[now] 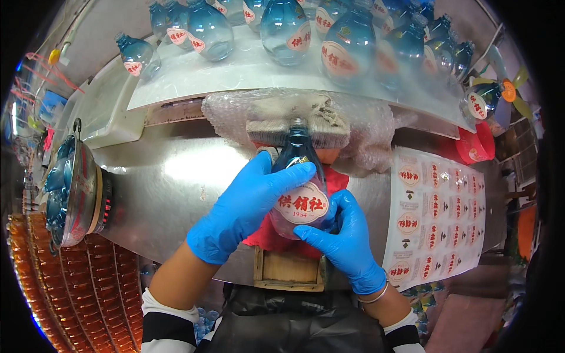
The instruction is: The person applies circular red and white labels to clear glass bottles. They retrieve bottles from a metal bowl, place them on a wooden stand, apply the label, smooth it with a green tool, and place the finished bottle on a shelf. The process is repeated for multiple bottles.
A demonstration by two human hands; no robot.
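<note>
We are seeing our left hand (244, 206) in a blue glove wrapping over a blue glass bottle (299, 176). The bottle is lying on a red cloth (336, 181) in the middle. Our right hand (343, 235) is pinching its oval label (301, 206). A sticker sheet (438, 212) is lying farther right.

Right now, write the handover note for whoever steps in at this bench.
Left hand: gloved, gripping the blue glass bottle across its upper body.
Right hand: gloved, fingers pressing the lower edge of the oval label on that bottle.
The bottle lies neck-away on a red cloth, against a padded block.
Done: labelled bottles stand on the rear shelf.
Left: the sticker sheet at right holds more labels.
</note>
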